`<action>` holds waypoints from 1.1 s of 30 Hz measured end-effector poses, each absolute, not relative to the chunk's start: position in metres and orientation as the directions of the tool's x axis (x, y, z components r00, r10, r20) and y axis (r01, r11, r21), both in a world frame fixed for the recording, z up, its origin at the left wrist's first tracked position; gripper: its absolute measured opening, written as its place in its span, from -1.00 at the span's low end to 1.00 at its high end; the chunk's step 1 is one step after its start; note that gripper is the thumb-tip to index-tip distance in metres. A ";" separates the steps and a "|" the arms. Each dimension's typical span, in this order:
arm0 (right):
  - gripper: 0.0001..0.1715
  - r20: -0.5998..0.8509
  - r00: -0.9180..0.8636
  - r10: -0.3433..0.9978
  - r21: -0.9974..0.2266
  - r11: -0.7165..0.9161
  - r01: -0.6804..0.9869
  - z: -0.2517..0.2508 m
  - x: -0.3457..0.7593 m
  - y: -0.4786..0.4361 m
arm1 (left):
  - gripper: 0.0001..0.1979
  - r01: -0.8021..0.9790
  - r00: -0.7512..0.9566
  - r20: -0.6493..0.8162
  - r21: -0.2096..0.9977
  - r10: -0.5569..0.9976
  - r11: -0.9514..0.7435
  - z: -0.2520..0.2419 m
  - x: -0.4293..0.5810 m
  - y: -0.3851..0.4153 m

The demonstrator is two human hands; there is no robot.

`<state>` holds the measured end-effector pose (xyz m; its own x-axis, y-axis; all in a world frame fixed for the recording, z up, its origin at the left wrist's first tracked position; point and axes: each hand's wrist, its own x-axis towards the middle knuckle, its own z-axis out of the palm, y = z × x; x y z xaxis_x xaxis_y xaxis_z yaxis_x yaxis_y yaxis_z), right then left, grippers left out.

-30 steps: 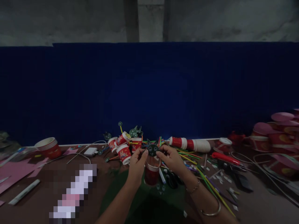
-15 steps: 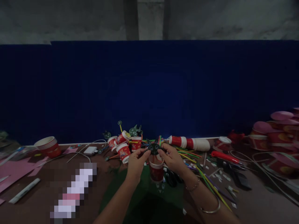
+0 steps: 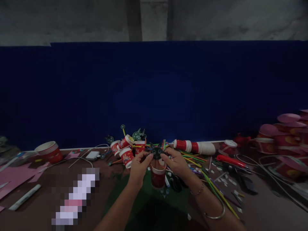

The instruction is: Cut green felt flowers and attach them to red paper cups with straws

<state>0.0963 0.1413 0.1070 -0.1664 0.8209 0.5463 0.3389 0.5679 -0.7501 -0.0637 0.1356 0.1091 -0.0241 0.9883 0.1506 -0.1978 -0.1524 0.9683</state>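
My left hand [image 3: 140, 166] and my right hand [image 3: 177, 164] pinch the two sides of a dark paper animal-head cutout [image 3: 157, 152] with pointed ears and round eyes. Both sets of fingers are closed, thumbs toward me. Right below the cutout stands a red paper cup [image 3: 158, 179] with a white rim, upright between my wrists. How the cutout meets the cup is too dim to make out. A smaller cutout [image 3: 165, 193] lies near the cup's foot on a dark green mat [image 3: 134, 205]. Beside the cup are black-handled scissors [image 3: 176, 183].
Several decorated red cups [image 3: 126, 156] lie behind my left hand. A row of stacked cups [image 3: 194, 147] lies at the back. Coloured sticks [image 3: 216, 189] and paper scraps spread to the right, near a red-handled tool [image 3: 231, 161]. Pink-topped cups [image 3: 286, 138] pile up at far right.
My hands and the cutout have shifted very slightly left, and the cup below also sits a little further left. The pinch on the cutout stays the same.
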 end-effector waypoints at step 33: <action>-0.73 0.608 -0.162 0.777 -0.645 0.603 0.469 0.101 0.093 0.144 | -0.69 -0.112 -0.044 0.148 0.982 0.988 -0.152 0.097 -0.060 0.139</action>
